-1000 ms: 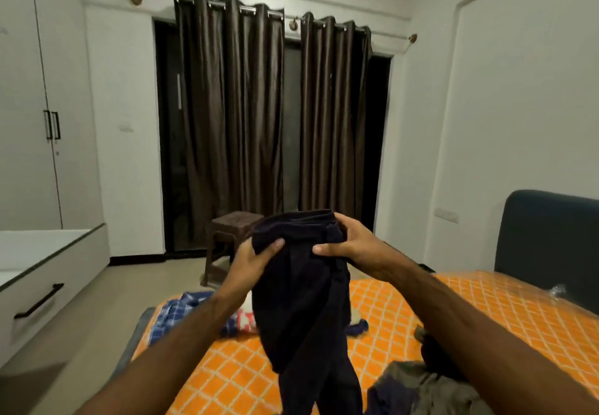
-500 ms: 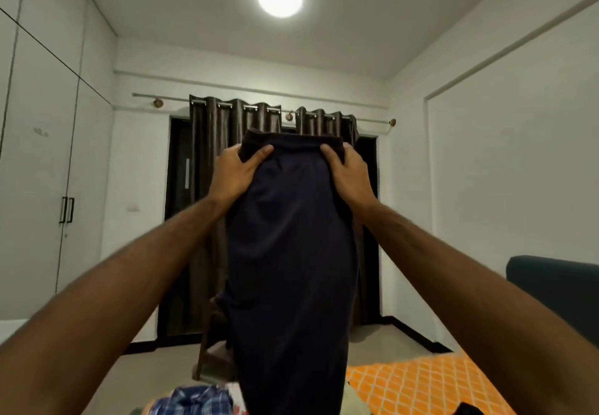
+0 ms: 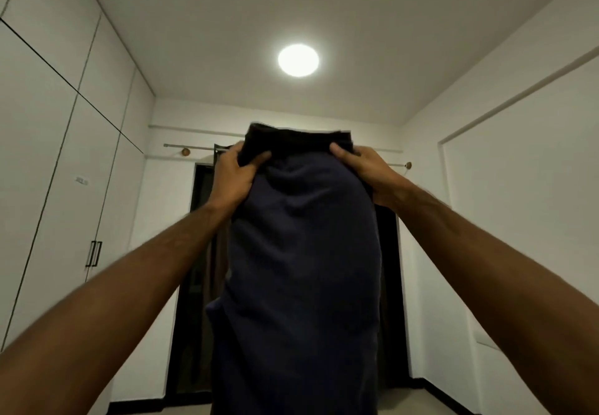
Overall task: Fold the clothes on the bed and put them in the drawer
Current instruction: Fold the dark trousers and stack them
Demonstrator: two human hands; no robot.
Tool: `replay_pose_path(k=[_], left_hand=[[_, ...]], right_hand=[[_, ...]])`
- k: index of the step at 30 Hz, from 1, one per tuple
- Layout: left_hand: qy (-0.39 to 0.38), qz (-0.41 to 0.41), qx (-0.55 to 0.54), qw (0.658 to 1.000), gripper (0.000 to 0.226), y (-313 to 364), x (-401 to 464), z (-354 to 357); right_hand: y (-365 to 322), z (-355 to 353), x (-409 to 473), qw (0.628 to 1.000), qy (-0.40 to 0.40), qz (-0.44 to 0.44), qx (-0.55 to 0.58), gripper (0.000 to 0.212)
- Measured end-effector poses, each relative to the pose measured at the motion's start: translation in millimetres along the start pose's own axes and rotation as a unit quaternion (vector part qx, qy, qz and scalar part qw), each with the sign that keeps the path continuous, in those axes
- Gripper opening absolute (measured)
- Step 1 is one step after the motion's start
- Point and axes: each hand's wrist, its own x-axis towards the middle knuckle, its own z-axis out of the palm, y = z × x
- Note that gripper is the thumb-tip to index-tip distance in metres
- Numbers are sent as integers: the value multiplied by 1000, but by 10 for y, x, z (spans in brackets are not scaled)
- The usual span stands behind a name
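Both hands, the left hand [image 3: 235, 175] and right hand [image 3: 368, 168], grasp the dark garment's [image 3: 301, 269] top edge at 12 o'clock; it hangs toward 6 o'clock.

Two hands are showing, a left hand [image 3: 234, 176] and a right hand [image 3: 368, 171], both gripping one dark garment [image 3: 301, 269]. One ceiling lamp [image 3: 298, 60] is glowing. One curtain rod [image 3: 194, 146] is running behind the garment. One wardrobe [image 3: 58, 188] is standing at the left, bearing two black handles [image 3: 94, 253].
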Motion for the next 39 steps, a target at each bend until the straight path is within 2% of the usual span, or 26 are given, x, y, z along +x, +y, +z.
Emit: replay_pose_path(k=[2, 3, 6, 9, 11, 13, 17, 19, 22, 26, 27, 29, 30, 32, 34, 36, 37, 39], left_hand=[[13, 2, -39, 999, 17, 159, 68, -3], [-2, -18, -59, 998, 19, 227, 130, -33], [-54, -112, -142, 982, 39, 279, 413, -167], [-109, -172, -187, 961, 59, 287, 556, -198], [-122, -189, -174, 959, 54, 169, 508, -84], [-112, -191, -138, 965, 36, -29, 355, 72], [-170, -212, -117, 955, 10, -913, -311, 595], [-202, -236, -121, 943, 14, -1442, -701, 875], [-246, -264, -96, 927, 17, -2086, -1325, 1316], [-333, -334, -19, 881, 30, -2964, -2241, 2092], [-346, -323, 35, 880, 35, -3098, -2395, 2207], [-398, -243, 192, 863, 36, -3379, -2784, 2572], [-416, -177, 276, 848, 34, -3464, -2922, 2712], [-439, -128, 360, 813, 34, -3631, -3306, 3080], [-454, -176, 338, 805, 32, -3834, -3635, 3433], [-435, -302, 224, 818, 24, -4062, -3882, 3788], [-418, -375, 154, 813, 23, -4152, -3991, 3929], [-393, -459, 59, 795, 41, -4363, -4203, 4269]], right_hand=[[-199, 108, 17, 999, -15, -15, 35, 60], [-286, 139, 37, 998, -27, -20, 59, 57], [-502, 198, 103, 990, -55, -31, 126, 37], [-544, 187, 151, 988, -23, -30, 149, 30], [-345, 161, 152, 986, -13, -1, 164, 28], [-24, 116, 120, 987, 3, 38, 157, 28], [982, -41, -213, 988, 45, 118, 94, 27], [1529, -204, -436, 988, 45, 139, 47, 27], [2280, -465, -875, 982, 3, 188, -34, 40], [3392, -833, -1549, 946, -56, 296, -124, 35], [3582, -897, -1668, 938, -64, 312, -139, 36], [4101, -1079, -1943, 918, -79, 355, -159, 42], [4322, -1159, -2038, 908, -92, 372, -169, 45], [4848, -1324, -2301, 888, -100, 409, -186, 44], [5322, -1498, -2510, 874, -96, 436, -193, 39], [5731, -1672, -2627, 868, -69, 445, -208, 31], [5908, -1727, -2687, 866, -55, 442, -230, 32], [6341, -1892, -2772, 843, 29, 438, -311, 38]])
